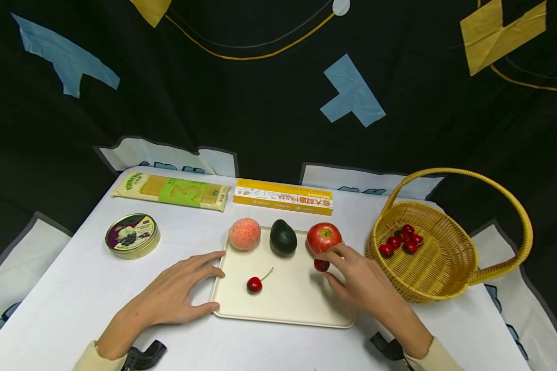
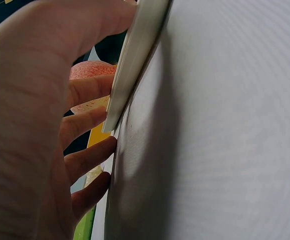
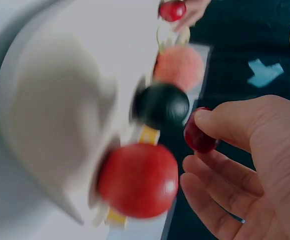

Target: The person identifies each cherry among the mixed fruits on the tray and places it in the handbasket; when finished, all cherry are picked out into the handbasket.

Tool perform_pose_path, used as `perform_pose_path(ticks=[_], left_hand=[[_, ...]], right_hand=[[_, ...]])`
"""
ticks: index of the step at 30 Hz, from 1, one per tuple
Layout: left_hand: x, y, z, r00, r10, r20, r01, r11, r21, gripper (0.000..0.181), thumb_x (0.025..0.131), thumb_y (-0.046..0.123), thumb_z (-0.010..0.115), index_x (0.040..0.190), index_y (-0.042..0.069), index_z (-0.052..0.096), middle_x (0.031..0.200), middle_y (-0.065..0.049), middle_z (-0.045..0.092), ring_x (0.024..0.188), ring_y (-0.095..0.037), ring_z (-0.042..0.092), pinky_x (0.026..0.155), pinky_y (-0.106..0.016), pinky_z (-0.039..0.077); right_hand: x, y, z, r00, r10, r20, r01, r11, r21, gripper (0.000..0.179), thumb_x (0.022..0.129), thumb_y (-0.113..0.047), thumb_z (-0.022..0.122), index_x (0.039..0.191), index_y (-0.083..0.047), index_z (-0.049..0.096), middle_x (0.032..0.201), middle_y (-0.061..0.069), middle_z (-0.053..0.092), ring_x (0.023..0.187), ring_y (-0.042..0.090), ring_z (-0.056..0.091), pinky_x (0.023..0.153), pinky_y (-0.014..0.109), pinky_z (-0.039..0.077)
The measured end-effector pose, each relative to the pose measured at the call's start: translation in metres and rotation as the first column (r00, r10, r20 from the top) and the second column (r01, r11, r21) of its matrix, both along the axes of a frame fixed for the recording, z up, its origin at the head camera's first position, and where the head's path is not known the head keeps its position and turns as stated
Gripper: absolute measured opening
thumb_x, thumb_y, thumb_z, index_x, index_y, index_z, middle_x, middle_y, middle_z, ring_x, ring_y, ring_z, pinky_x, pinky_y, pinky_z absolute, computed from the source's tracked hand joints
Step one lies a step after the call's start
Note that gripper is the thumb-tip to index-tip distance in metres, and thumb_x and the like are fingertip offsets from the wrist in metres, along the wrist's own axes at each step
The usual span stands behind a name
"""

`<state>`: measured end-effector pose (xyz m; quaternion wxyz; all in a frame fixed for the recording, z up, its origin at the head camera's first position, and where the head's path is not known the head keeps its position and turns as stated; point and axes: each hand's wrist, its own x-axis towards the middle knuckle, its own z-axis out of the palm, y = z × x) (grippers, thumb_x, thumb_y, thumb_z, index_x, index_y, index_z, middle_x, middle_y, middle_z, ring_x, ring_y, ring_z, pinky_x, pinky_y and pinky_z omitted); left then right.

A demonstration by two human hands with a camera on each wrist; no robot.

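Note:
My right hand (image 1: 362,281) pinches a dark red cherry (image 3: 199,136) between thumb and fingers, above the right part of a cream tray (image 1: 283,308). Just behind that cherry is a red apple (image 1: 324,234) at the tray's back edge. An avocado (image 1: 283,238) and a pinkish peach (image 1: 244,234) stand in line to its left. On the tray's left half lies another cherry (image 1: 254,285), its stem pointing back and right. With spread, fairly straight fingers, my left hand (image 1: 171,293) touches the tray's left rim; the left wrist view shows its fingertips by that rim.
To the right stands a yellow wicker basket (image 1: 438,273) with a tall handle and several cherries (image 1: 404,238) inside. A pasta packet (image 1: 176,191) and an orange-white pasta box (image 1: 283,197) lie at the back. A round tin (image 1: 132,236) sits at the left.

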<state>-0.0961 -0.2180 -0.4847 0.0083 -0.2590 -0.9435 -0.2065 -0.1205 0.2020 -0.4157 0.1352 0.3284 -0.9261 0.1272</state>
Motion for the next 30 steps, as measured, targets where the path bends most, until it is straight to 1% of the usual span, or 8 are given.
perform_pose_path(ticks=[4,10,13,15,17,22,25,30], left_hand=[[0.000,-0.001,0.000,1.000,-0.003,-0.008,0.003,1.000,0.002,0.051,0.087,0.062,0.081,0.130,0.037,0.069,0.168,0.005,0.045,0.149,-0.028,0.050,0.114,-0.058,0.048],[0.001,0.000,-0.001,1.000,-0.003,-0.012,0.003,1.000,0.005,0.051,0.087,0.061,0.082,0.129,0.037,0.069,0.168,0.004,0.045,0.149,-0.028,0.050,0.114,-0.058,0.048],[0.001,0.000,-0.001,1.000,0.000,-0.006,0.000,1.000,0.007,0.050,0.087,0.061,0.082,0.130,0.037,0.069,0.168,0.005,0.045,0.149,-0.028,0.050,0.115,-0.058,0.048],[0.002,0.000,0.000,1.000,0.000,-0.006,0.000,1.000,0.005,0.050,0.087,0.061,0.082,0.130,0.037,0.069,0.168,0.005,0.045,0.149,-0.028,0.050,0.114,-0.058,0.048],[0.002,0.000,0.000,1.000,0.000,-0.007,0.000,1.000,0.005,0.050,0.087,0.061,0.082,0.129,0.037,0.069,0.168,0.004,0.046,0.149,-0.028,0.051,0.114,-0.058,0.048],[0.002,-0.001,0.001,1.000,-0.005,-0.019,0.005,1.000,0.010,0.050,0.087,0.059,0.083,0.129,0.036,0.070,0.167,0.004,0.046,0.149,-0.028,0.051,0.114,-0.058,0.048],[0.001,0.000,0.001,1.000,-0.008,-0.027,0.008,1.000,0.008,0.050,0.086,0.059,0.084,0.129,0.036,0.070,0.167,0.005,0.046,0.148,-0.027,0.051,0.113,-0.057,0.049],[0.001,0.000,0.001,1.000,-0.008,-0.025,0.008,1.000,0.004,0.050,0.087,0.060,0.083,0.128,0.036,0.070,0.167,0.005,0.046,0.149,-0.027,0.051,0.113,-0.056,0.049]], right_hand=[[-0.001,0.019,0.005,0.997,-0.068,-0.029,0.067,0.997,-0.037,0.047,0.079,-0.012,0.097,0.121,-0.017,0.077,0.114,0.004,0.072,0.085,0.015,0.067,0.066,0.028,0.061],[-0.001,0.050,0.010,0.987,-0.151,-0.053,0.145,0.984,-0.104,0.047,0.080,-0.005,0.094,0.121,-0.014,0.076,0.113,0.003,0.071,0.089,0.019,0.068,0.069,0.037,0.064],[-0.002,0.067,0.011,0.979,-0.185,-0.086,0.176,0.979,-0.107,0.048,0.079,-0.004,0.094,0.122,-0.014,0.075,0.113,0.004,0.070,0.088,0.021,0.069,0.066,0.040,0.065],[-0.001,0.077,0.013,0.973,-0.211,-0.096,0.201,0.974,-0.103,0.050,0.078,-0.004,0.095,0.122,-0.015,0.074,0.113,0.005,0.070,0.086,0.022,0.070,0.063,0.040,0.064],[-0.001,0.086,0.013,0.966,-0.238,-0.097,0.230,0.969,-0.094,0.050,0.078,-0.006,0.095,0.123,-0.016,0.074,0.113,0.007,0.070,0.078,0.022,0.067,0.055,0.034,0.059],[-0.001,0.107,0.011,0.950,-0.299,-0.090,0.291,0.953,-0.088,0.049,0.080,-0.006,0.094,0.124,-0.014,0.073,0.114,0.013,0.070,0.063,0.019,0.063,0.045,0.023,0.047],[-0.004,0.119,0.009,0.943,-0.321,-0.091,0.314,0.946,-0.084,0.051,0.079,-0.003,0.093,0.125,-0.012,0.073,0.116,0.018,0.070,0.057,0.016,0.056,0.042,0.022,0.043],[-0.010,0.135,0.003,0.936,-0.341,-0.086,0.335,0.939,-0.074,0.053,0.078,0.000,0.093,0.126,-0.009,0.071,0.115,0.022,0.068,0.055,0.015,0.049,0.042,0.023,0.038]])
